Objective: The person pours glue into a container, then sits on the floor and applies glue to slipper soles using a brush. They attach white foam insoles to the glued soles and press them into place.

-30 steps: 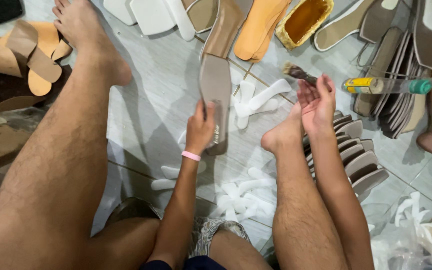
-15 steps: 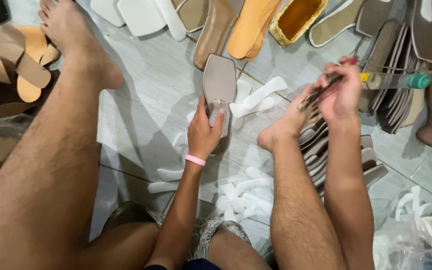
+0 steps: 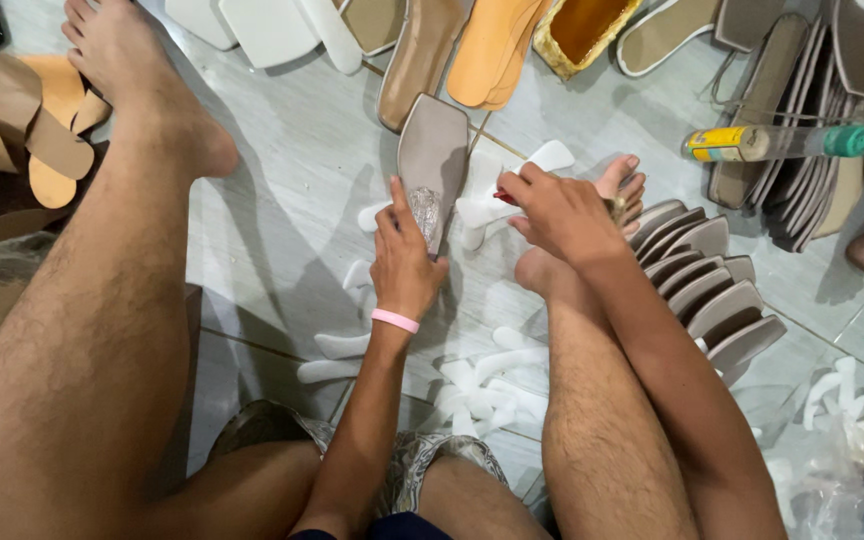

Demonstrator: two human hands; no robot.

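On tiled floor, left hand grips flat taupe sole; right hand grips brush.

From my feed I see bare arms with no sleeves reaching the wrists. The left hand carries a thin pink band round its wrist, the one bright piece worn there; the right hand wears no ring, watch or band that I can make out. Both legs are bare and hairy from thigh to foot, and both feet are without shoes or socks. At the lap I can see shorts in a mottled grey-beige pattern, and a strip of dark cloth at the bottom edge of my view
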